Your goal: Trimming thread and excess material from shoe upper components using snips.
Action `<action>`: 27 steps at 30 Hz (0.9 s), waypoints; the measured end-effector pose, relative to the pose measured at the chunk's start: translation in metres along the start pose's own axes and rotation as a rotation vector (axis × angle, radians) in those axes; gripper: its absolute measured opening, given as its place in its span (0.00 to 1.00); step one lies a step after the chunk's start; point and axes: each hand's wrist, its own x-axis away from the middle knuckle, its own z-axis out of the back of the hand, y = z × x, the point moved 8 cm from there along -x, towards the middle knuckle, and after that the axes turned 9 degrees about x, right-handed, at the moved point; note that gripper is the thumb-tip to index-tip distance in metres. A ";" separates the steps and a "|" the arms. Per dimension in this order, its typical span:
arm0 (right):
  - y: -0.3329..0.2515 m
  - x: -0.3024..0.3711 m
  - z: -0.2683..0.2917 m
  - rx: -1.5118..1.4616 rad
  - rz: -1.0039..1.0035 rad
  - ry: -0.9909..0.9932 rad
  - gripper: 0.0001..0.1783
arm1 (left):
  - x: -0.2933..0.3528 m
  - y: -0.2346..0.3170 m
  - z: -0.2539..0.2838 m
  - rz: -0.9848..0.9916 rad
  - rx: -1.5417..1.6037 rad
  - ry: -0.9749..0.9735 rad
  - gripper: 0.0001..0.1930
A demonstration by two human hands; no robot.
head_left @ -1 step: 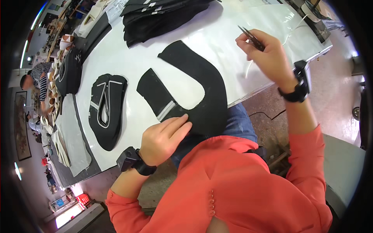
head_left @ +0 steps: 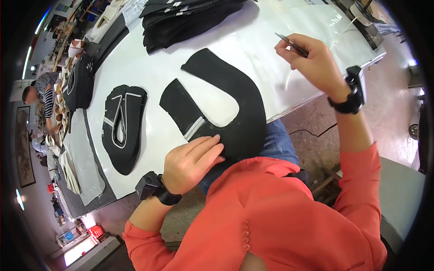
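Observation:
A black U-shaped fabric piece [head_left: 247,97] lies on the white table, its curved end over the near edge by my lap. A pale strip [head_left: 194,128] crosses its left arm. My left hand [head_left: 190,160] rests on the piece's near edge beside this strip, fingers stretched out and flat. Raised over the table's right side, my right hand [head_left: 312,61] is closed round a slim dark pointed tool [head_left: 294,46]; its exact kind is unclear. Below that hand a narrow white strip [head_left: 288,79] shows. To the left lies another black piece [head_left: 125,128] with white edging around a slit.
A stack of black pieces [head_left: 185,25] sits at the table's far side. Clear plastic sheeting [head_left: 86,156] and more black pieces [head_left: 80,81] lie along the left. Another person [head_left: 45,95] bends over work at far left. The table edge [head_left: 316,97] runs close on the right.
The black U-shaped piece and my right hand with the tool have shifted very slightly. My left hand stays in place on the piece.

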 end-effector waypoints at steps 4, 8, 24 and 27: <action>0.019 -0.012 0.007 0.304 0.269 -0.193 0.08 | 0.012 -0.018 0.007 0.082 -0.057 0.014 0.21; 0.021 -0.012 0.005 0.610 0.381 -0.262 0.10 | 0.030 -0.050 0.009 0.368 -0.087 -0.013 0.26; -0.095 -0.041 -0.084 0.720 0.742 -0.228 0.07 | 0.028 -0.025 -0.018 0.370 -0.015 -0.022 0.28; -0.155 -0.030 -0.126 0.459 0.805 -0.289 0.06 | 0.020 -0.017 -0.033 0.422 -0.034 0.016 0.27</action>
